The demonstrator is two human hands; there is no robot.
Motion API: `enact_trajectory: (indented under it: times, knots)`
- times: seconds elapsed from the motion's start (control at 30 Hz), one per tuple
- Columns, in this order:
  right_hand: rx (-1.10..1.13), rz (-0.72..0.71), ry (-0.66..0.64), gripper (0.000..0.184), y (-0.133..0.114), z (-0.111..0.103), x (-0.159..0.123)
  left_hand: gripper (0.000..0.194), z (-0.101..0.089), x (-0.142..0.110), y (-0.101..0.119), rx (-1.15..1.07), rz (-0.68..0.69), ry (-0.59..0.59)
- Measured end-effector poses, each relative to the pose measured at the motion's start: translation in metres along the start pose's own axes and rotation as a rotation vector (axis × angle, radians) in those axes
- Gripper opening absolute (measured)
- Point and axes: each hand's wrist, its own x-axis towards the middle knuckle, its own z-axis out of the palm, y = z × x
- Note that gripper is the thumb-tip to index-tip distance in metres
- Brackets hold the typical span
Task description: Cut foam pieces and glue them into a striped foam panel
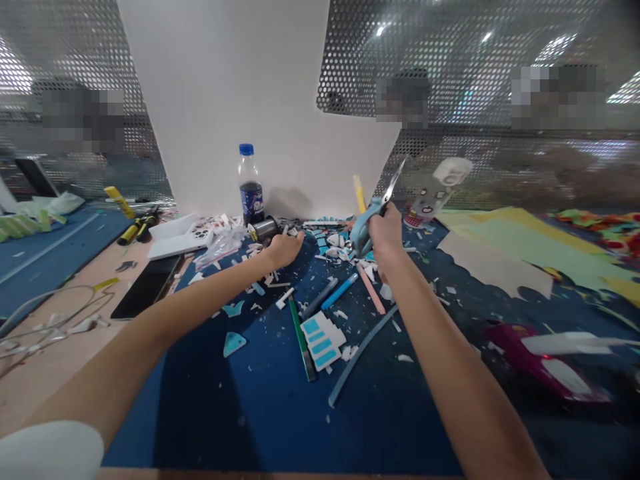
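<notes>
My right hand point(387, 233) is closed around a pair of scissors point(367, 223) with light blue handles, raised over the scraps, metal blades pointing up and away. My left hand point(285, 250) is low over the scrap pile, its fingers curled; whatever they may hold is hidden. Just left of it a dark spool-like cylinder point(264, 230) lies on its side. White and blue cut scraps point(335, 250) are heaped between the hands. Nearer to me lie a blue pen point(340, 291), a green-handled tool point(301, 340) and a white sheet piece with blue bars point(323, 340).
A cola bottle point(251, 190) stands by the white panel point(225, 87). At left are a black phone point(147, 287) and a white case point(177, 237). On the right lie coloured sheets point(520, 247) and a magenta device point(545, 367). People are behind the perforated screen.
</notes>
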Motion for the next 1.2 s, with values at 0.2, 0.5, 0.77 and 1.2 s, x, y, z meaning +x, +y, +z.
enact_trajectory:
  times: [0.2, 0.5, 0.77, 1.2]
  knots:
    - [0.026, 0.006, 0.01, 0.017, -0.003, -0.002, 0.002, 0.032, -0.013, -0.007, -0.019, -0.043, 0.068, -0.039]
    - [0.051, -0.009, -0.029, 0.012, -0.001, 0.003, -0.001, 0.032, -0.011, -0.02, -0.023, 0.113, 0.06, 0.127]
    - [0.029, -0.027, -0.05, 0.013, 0.004, 0.003, 0.002, 0.033, 0.007, 0.013, -0.011, 0.162, 0.343, 0.26]
    - [0.042, -0.093, -0.103, 0.013, 0.008, 0.004, 0.004, 0.024, 0.004, -0.044, -0.034, 0.262, 0.487, 0.207]
